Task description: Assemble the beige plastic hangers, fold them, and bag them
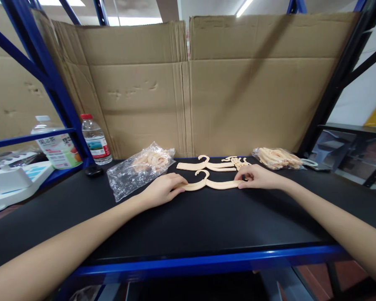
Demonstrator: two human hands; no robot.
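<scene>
A cream-coloured hanger (221,184) with a curved hook lies level in front of me, just above or on the black table. My left hand (165,189) pinches its left end between thumb and fingers. At the opposite end, my right hand (256,177) has closed on the hanger's tip. Behind it lies another cream hanger (191,166), or several laid together, on the table. A pile of small cream pieces (238,161) sits beside their right end, partly hidden by my right hand.
An open clear plastic bag (128,177) with cream parts lies left; a packed bag (277,158) lies right. A red-capped bottle (95,140) and a black object (94,170) stand at the back left. Cardboard (144,92) walls the rear. The table's blue edge (213,260) runs in front.
</scene>
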